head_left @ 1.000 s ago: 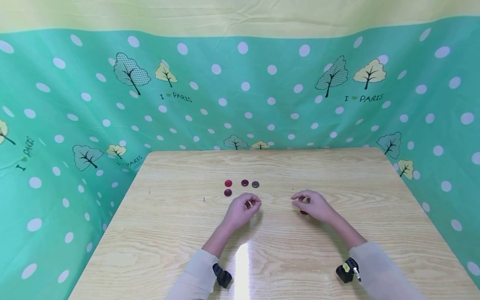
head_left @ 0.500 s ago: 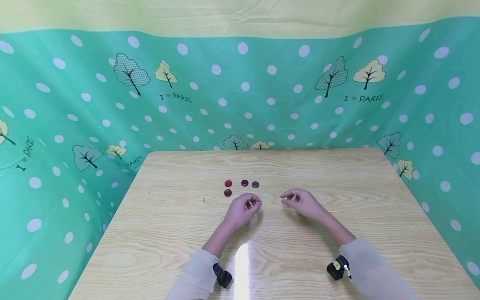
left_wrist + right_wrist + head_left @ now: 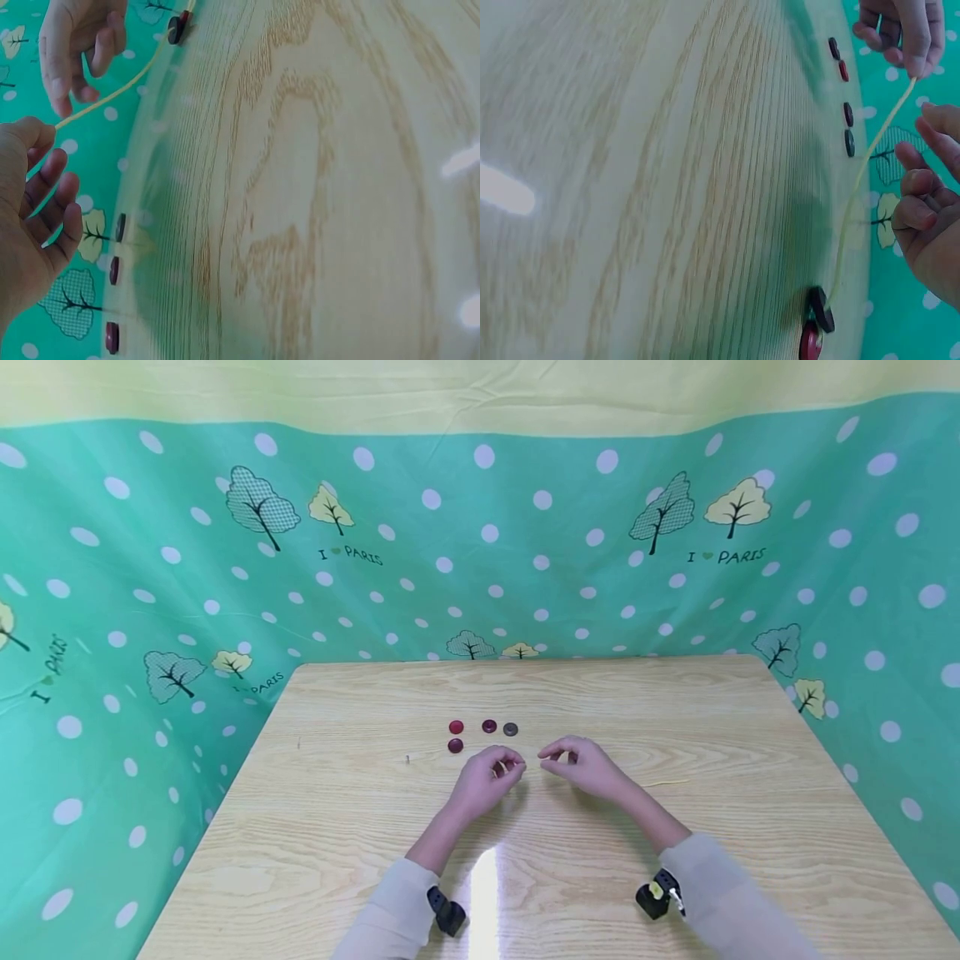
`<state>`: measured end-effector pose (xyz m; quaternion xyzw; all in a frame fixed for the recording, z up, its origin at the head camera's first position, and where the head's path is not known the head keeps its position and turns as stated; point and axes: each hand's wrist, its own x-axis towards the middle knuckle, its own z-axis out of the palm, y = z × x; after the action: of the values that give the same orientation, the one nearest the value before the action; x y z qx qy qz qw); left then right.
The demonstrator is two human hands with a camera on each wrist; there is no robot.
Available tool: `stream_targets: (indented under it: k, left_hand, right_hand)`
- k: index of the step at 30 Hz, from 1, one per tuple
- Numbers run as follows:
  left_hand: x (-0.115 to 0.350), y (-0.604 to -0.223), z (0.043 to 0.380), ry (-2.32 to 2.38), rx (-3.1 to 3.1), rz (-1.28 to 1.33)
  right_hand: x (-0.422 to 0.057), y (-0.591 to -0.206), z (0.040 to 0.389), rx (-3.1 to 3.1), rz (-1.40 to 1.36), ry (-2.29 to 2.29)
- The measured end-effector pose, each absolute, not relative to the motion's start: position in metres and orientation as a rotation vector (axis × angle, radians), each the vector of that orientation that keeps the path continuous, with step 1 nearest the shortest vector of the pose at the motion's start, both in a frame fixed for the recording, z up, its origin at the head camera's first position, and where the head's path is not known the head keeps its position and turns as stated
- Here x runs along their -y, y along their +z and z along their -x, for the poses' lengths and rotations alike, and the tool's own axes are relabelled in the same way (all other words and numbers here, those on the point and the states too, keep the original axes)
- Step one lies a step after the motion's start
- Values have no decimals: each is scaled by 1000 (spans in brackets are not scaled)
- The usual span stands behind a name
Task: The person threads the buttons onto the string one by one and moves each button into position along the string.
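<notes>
Pinching with its thumb and forefinger, the bare left hand [image 3: 483, 781] sits just below the middle of the head view, over a pale wood-grain worktop [image 3: 300, 852]. The bare right hand [image 3: 581, 768] is near it on the right, thumb and forefinger a little apart. A short length of thin yellow cord [image 3: 666, 782] shows right of the right forearm. Beyond the left hand lie a bright red round disc [image 3: 456, 727], a dark maroon round disc [image 3: 455, 746] just below it, a maroon ringed round disc [image 3: 489, 726] and a grey round disc [image 3: 510, 729]. Mint-green fabric with white dots [image 3: 420, 468] fills the background

On the left wrist view, the left hand at the left edge pinches the cord's end; the cord rises to a blackish round disc [image 3: 175, 30] at upper left, with a red glossy round disc [image 3: 184, 15] against it. The right hand hangs above, fingers loosely bent

From the right wrist, the cord curves down from the left hand, upper right, to that same pair at lower right; whether it passes through both I cannot tell. The right hand's fingers are spread, gripping nothing
</notes>
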<state>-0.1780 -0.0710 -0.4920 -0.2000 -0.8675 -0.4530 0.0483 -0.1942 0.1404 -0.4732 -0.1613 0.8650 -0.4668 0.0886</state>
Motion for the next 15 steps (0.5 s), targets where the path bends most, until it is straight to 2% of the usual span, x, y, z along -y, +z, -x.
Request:
stream_targets:
  k: [15]
  left_hand:
    - [72, -489, 178, -1450, 2731, 537]
  right_hand:
    - [-121, -473, 190, -2512, 514, -1369]
